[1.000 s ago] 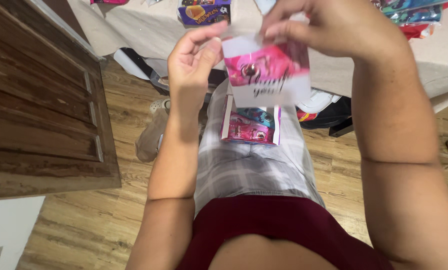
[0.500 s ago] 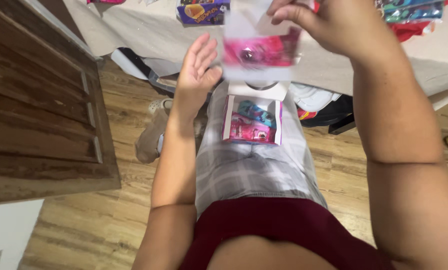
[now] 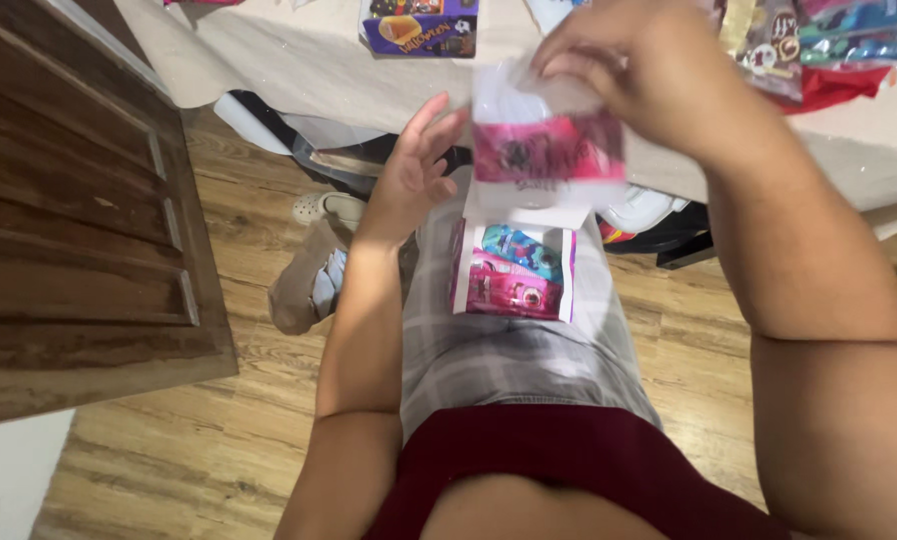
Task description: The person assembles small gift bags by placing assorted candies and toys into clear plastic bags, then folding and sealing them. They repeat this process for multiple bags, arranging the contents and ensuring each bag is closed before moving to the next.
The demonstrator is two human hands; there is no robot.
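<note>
Fingers of the right hand (image 3: 634, 85) pinch the top edge of a pink-and-white card packet (image 3: 547, 150), held above the open box (image 3: 514, 272) on the lap. Left hand (image 3: 421, 165) hovers beside it, spread and empty. Packet looks light, thin, bendable; best gripped by its edges.

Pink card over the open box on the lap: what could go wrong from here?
1. The right hand pinches the pink card only at its top edge, and the left hand is open beside it, so the card could slip or swing.
2. The open box rests loose on the lap with neither hand on it; a leg shift could tip it to the wooden floor.
</note>
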